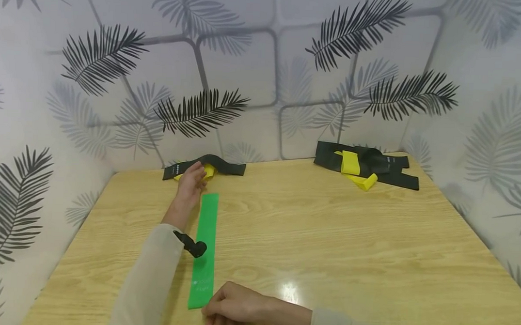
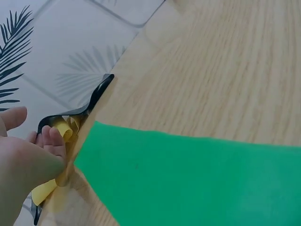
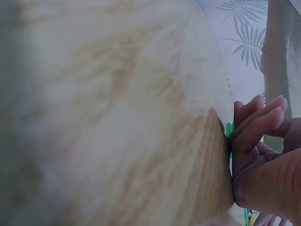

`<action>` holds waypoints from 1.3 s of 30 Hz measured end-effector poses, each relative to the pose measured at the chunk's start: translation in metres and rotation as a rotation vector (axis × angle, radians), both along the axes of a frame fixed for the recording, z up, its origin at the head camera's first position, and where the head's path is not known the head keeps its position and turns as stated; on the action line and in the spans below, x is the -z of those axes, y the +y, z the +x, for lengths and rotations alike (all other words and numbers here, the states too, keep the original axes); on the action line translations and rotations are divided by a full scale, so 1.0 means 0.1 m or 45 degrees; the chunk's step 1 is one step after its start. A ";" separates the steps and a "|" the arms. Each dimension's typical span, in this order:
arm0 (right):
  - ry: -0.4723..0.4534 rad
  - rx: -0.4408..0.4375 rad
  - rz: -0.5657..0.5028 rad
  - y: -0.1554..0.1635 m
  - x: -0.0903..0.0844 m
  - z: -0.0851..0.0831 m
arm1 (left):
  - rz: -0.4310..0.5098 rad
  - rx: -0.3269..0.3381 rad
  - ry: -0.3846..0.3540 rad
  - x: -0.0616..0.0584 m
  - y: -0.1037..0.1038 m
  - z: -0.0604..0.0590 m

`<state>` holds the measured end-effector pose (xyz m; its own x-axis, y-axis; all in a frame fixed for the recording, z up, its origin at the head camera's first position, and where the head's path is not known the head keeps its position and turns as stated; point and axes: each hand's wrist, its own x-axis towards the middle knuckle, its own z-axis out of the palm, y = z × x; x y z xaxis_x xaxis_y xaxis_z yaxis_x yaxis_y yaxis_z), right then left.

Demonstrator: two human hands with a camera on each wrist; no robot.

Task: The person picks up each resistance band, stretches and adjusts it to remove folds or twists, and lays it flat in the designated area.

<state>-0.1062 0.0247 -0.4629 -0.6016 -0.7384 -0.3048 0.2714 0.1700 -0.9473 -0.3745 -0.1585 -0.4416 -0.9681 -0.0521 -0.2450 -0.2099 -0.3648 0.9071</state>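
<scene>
A long green band [image 1: 205, 247] lies flat on the wooden table [image 1: 327, 243], running away from me. My left hand [image 1: 195, 172] reaches past its far end to a curled yellow band [image 1: 209, 170] that lies on a black band [image 1: 225, 166]. In the left wrist view the left hand [image 2: 49, 141] has its fingers bent over the yellow band [image 2: 63, 129], with the thumb apart, beside the black band [image 2: 99, 92] and the green band [image 2: 188, 179]. My right hand [image 1: 216, 320] rests loosely curled by the green band's near end, holding nothing. In the right wrist view, the right hand [image 3: 256, 122] sits at the table's edge.
A heap of black bands [image 1: 374, 165] with yellow bands [image 1: 351, 162] lies at the back right corner. Leaf-patterned walls [image 1: 265, 61] close the table on three sides. A small black camera [image 1: 194, 247] is strapped to my left sleeve.
</scene>
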 end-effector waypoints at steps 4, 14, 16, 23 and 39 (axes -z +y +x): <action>-0.022 -0.023 -0.024 -0.01 0.01 -0.01 | 0.052 0.014 0.134 0.00 -0.03 -0.01; -0.134 0.003 -0.060 0.03 -0.01 -0.15 | 0.359 0.094 0.374 -0.22 -0.07 -0.01; -0.154 0.016 -0.080 0.06 -0.02 -0.20 | 0.421 0.114 0.404 -0.27 -0.06 0.02; -0.086 0.320 -0.122 0.21 -0.05 -0.60 | 0.421 0.271 0.563 -0.51 0.01 0.22; 0.036 0.944 -0.427 0.57 -0.14 -1.48 | 0.382 0.573 0.802 -1.01 0.32 0.63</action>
